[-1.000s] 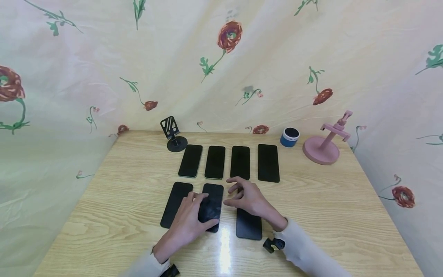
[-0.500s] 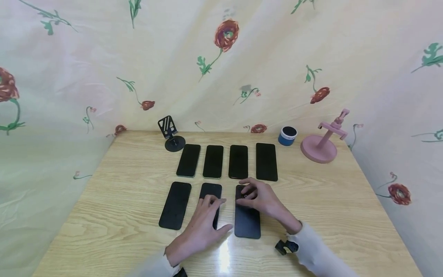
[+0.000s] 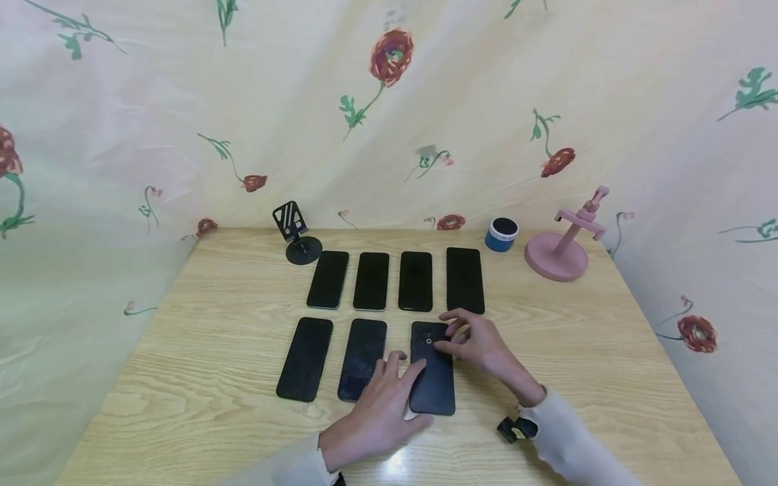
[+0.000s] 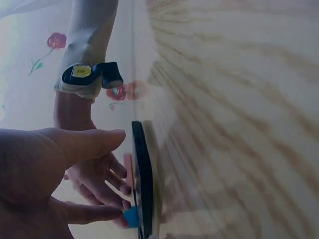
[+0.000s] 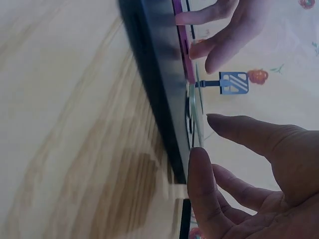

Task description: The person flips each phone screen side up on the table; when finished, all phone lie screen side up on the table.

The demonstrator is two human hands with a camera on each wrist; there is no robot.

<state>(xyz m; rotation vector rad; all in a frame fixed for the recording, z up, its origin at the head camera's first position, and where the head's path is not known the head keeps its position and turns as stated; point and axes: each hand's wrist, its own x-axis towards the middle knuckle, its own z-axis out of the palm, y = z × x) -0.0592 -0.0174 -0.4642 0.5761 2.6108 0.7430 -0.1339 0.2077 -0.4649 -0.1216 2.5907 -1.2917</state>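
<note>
A dark smartphone (image 3: 433,385) lies back side up on the table, its camera end pointing away. My left hand (image 3: 379,408) hovers at its lower left, thumb and fingers spread, a fingertip overlapping its left edge in the head view. At the upper right corner is my right hand (image 3: 480,343), its fingers bent around an open gap. The right wrist view has a fingertip (image 5: 200,159) right at the end of the smartphone (image 5: 159,84). Left of it lie two black phones, screens up: one phone (image 3: 362,358) close by the left hand, another phone (image 3: 305,358) farther left.
Behind stands a row of several more screen-up phones, with one phone (image 3: 465,280) at its right end. Along the back are a black folding phone stand (image 3: 302,248), a small blue-and-white round speaker (image 3: 501,235) and a pink stand (image 3: 556,256). A flowered cloth (image 3: 292,101) hangs behind the table.
My left hand has moved right from the middle front phone to the back-up smartphone. My right hand has shifted right, to that smartphone's upper right corner. The phones keep their places.
</note>
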